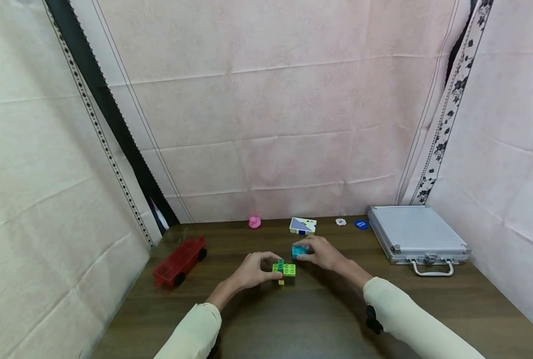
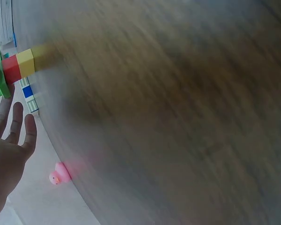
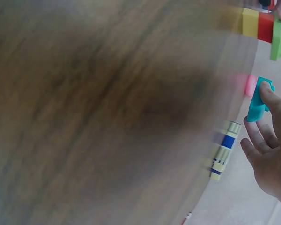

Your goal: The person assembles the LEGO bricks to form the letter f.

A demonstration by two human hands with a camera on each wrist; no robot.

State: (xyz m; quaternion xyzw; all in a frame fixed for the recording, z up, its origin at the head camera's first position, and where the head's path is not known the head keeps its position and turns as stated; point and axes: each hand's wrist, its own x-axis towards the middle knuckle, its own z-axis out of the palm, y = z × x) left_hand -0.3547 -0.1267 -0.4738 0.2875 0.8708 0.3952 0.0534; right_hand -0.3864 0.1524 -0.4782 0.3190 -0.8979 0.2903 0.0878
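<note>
My left hand (image 1: 252, 271) pinches a small stack of toy building bricks (image 1: 289, 269) near the middle of the table. In the left wrist view, the stack has a yellow brick (image 2: 25, 62) at the bottom, a red brick (image 2: 11, 69) over it and a light green piece (image 2: 0, 75) above that. A dark green brick (image 1: 280, 264) sits on top of the light green piece. To the right and a little farther back, my right hand (image 1: 322, 253) holds a blue toy brick (image 3: 258, 101) between thumb and fingers. The two hands are a short distance apart.
A red toy truck (image 1: 181, 263) stands on the left of the table. Along the back edge lie a pink rubber duck (image 1: 255, 222), a flat stack of cards or boxes (image 1: 302, 226), a white chip (image 1: 340, 222) and a blue disc (image 1: 361, 224). A silver case (image 1: 421, 234) lies at right.
</note>
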